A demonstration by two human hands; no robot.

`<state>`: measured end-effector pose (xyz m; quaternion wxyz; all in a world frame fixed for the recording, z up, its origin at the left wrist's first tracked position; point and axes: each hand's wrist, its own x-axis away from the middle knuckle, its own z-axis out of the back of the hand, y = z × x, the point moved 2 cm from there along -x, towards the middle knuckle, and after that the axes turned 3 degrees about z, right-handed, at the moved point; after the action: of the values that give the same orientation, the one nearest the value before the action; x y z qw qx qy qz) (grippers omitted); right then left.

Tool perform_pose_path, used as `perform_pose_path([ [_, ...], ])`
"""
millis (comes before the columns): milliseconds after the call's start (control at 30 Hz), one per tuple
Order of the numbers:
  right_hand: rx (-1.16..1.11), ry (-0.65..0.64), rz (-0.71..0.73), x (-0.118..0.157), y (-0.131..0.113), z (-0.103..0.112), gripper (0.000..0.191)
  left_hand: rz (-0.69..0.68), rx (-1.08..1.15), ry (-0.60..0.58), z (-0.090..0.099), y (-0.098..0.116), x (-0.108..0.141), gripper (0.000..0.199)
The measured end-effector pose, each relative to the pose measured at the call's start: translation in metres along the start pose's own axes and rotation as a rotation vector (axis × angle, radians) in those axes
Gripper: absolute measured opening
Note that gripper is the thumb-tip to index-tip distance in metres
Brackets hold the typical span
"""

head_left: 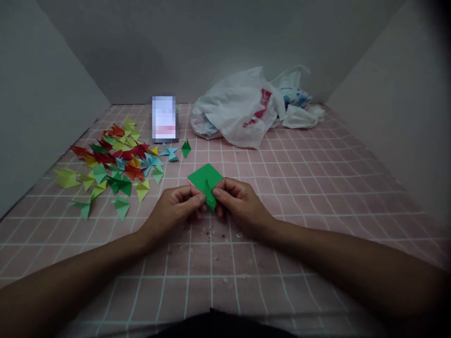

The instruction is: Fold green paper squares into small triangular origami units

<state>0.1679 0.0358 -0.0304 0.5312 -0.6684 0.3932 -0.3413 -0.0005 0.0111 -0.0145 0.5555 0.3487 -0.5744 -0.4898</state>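
A partly folded green origami paper (206,176) is held up between my two hands, its upper part a diamond and its lower part narrowing to a point. My left hand (181,201) pinches the lower left edge between thumb and fingers. On the opposite edge, my right hand (239,202) has its thumb and fingers closed in the same way. Some fingertips are hidden behind the paper. Left of my hands lies a spread of folded paper cranes (118,183) in red, orange, yellow, green and blue. A small green folded piece (186,148) lies apart, beyond the paper.
A phone (164,118) with a lit, blurred screen stands at the back. Beside it is a white plastic bag (239,108) with red print, then crumpled packaging (298,101). Small bits lie on the pink checked cloth (317,188). Pale walls enclose the back and sides.
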Motion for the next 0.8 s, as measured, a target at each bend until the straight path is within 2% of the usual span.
perform_pose_path([
  [133,0.002,-0.021,-0.014,-0.0002,-0.0016,-0.0005,0.027,0.015,0.029,0.045,0.0000,-0.0001,0.0008,0.024],
  [300,0.065,-0.063,-0.037,-0.0015,-0.0013,-0.0009,0.022,-0.013,0.053,0.005,-0.0010,0.0008,0.0002,0.020],
  [533,0.134,-0.146,-0.040,-0.0021,-0.0024,-0.0011,0.025,-0.047,0.191,0.029,-0.0005,0.0016,-0.0002,0.020],
  [800,0.230,-0.243,-0.056,-0.0034,-0.0070,-0.0015,0.028,-0.017,0.114,0.019,0.0025,0.0029,-0.0022,0.027],
])
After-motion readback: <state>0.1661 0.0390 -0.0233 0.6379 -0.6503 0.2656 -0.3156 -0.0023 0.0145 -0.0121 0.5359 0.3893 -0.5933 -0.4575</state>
